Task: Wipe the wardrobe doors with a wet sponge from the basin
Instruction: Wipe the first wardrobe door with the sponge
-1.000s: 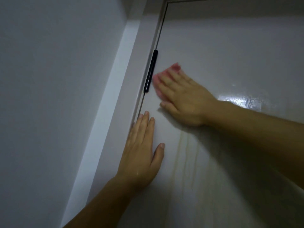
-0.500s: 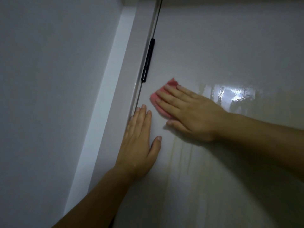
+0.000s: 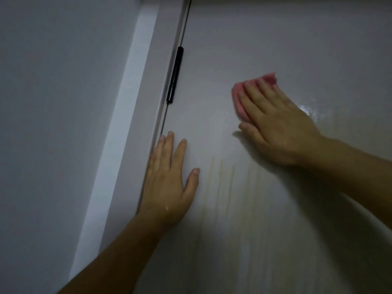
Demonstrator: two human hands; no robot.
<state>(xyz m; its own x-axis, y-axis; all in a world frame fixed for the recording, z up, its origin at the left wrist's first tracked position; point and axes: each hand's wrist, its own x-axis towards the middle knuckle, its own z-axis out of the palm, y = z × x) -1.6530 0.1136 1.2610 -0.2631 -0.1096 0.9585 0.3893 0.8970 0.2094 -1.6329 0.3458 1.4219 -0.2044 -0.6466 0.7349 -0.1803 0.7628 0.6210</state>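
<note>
The pink sponge (image 3: 239,96) lay against the white wardrobe door (image 3: 275,39), pressed flat under the straight fingers of the right hand (image 3: 280,128). The left hand (image 3: 167,183) rested open, palm flat, at the door's left edge, below a black fitting (image 3: 175,75). Yellowish streaks (image 3: 222,183) ran down the door between the hands, and a wet gleam (image 3: 314,112) showed beside the right hand

To my left stands a plain grey wall (image 3: 53,124), bare and shadowed. A paler white strip (image 3: 118,145) runs up along its edge. The light here is dim.
</note>
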